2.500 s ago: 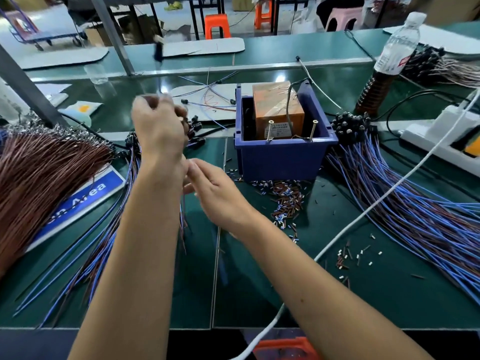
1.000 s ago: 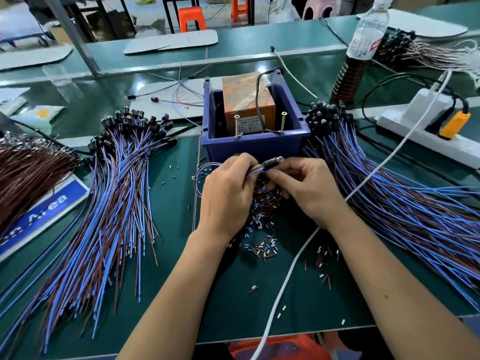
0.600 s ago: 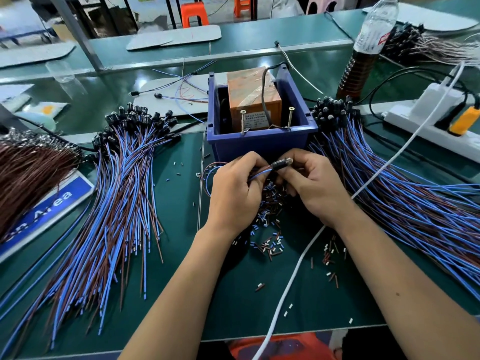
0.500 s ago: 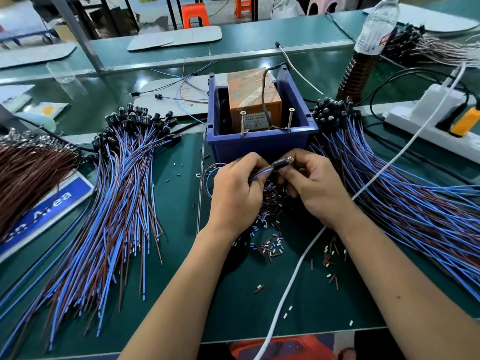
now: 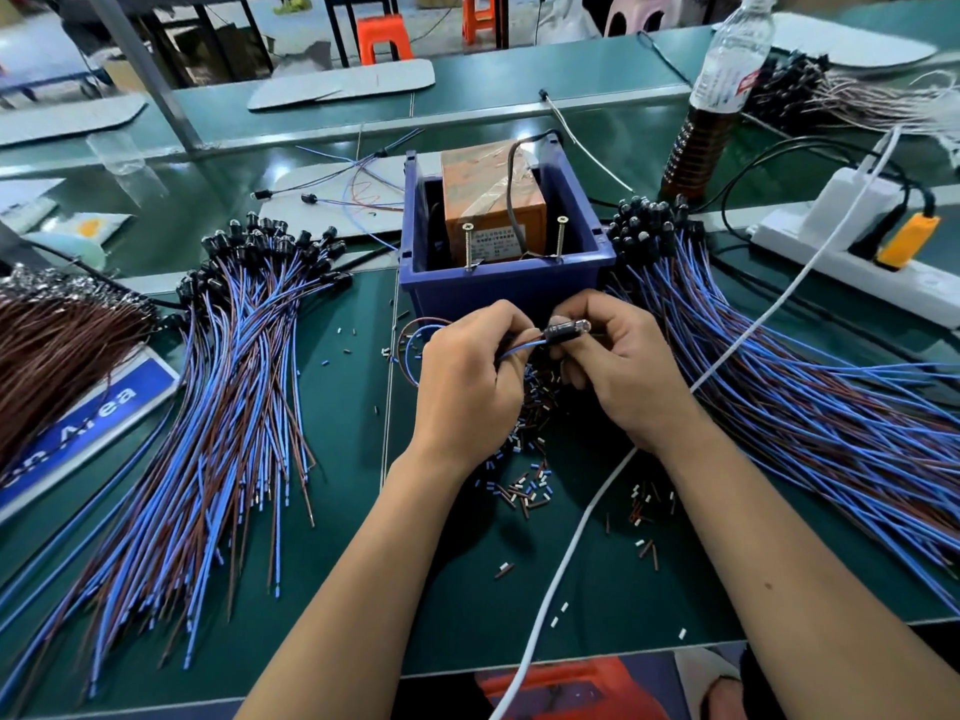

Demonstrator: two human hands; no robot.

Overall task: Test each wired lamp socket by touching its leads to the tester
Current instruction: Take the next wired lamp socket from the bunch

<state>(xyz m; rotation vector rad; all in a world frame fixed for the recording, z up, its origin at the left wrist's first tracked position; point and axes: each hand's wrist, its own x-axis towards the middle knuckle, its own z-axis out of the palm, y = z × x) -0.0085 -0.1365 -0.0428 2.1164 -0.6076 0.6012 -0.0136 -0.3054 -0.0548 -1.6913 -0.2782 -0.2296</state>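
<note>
Right hand (image 5: 618, 376) pinches socket (image 5: 566, 331) | left hand (image 5: 467, 376) holds leads (image 5: 519, 349), ends seemingly hidden

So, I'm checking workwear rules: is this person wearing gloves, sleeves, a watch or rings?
None is visible. The left hand and right hand are bare, without gloves or visible rings. Both forearms are uncovered up to the picture's edge, with no sleeve, watch or wristband.

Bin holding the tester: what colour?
Dark blue bin, with an orange-brown tester inside. Head view, centre.
</note>
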